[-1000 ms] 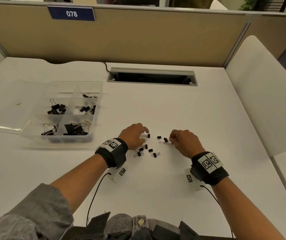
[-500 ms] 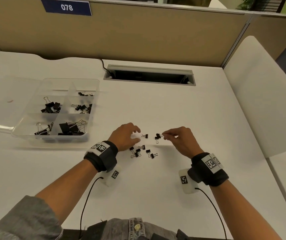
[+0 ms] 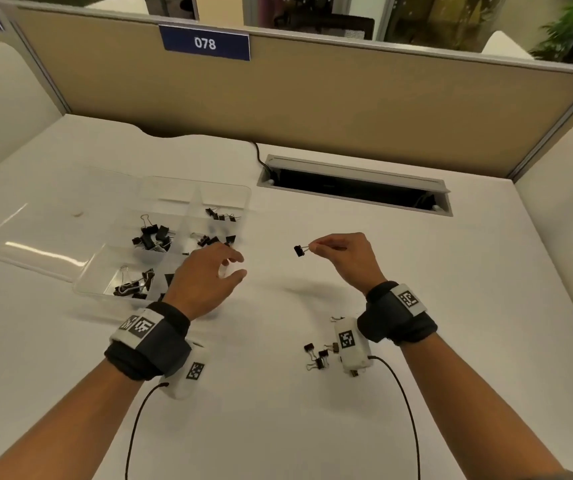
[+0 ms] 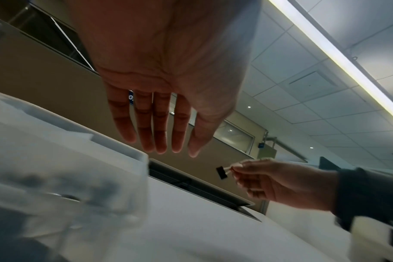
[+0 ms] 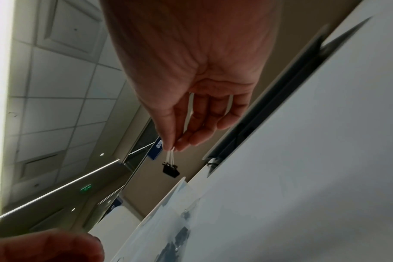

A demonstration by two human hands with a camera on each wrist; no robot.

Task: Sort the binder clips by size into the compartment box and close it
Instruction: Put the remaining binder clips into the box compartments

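Note:
My right hand (image 3: 333, 245) is raised above the desk and pinches a small black binder clip (image 3: 299, 250) by its wire handles; the clip (image 5: 170, 170) hangs from thumb and fingertip. My left hand (image 3: 209, 275) hovers over the near right corner of the clear compartment box (image 3: 240, 195), fingers straight and spread, palm (image 4: 168, 62) holding nothing. The box lies open and several compartments hold black clips (image 3: 151, 235). A few small clips (image 3: 318, 355) remain on the desk by my right wrist.
The box's clear lid (image 3: 46, 230) lies flat to the left of the box. A cable slot (image 3: 354, 185) is set into the desk behind the hands. A beige partition (image 3: 313, 98) closes the far edge.
My right hand lifted the small clip off the desk and carried it up and toward the box. My left hand left the loose clips and moved left over the box's edge, fingers now spread.

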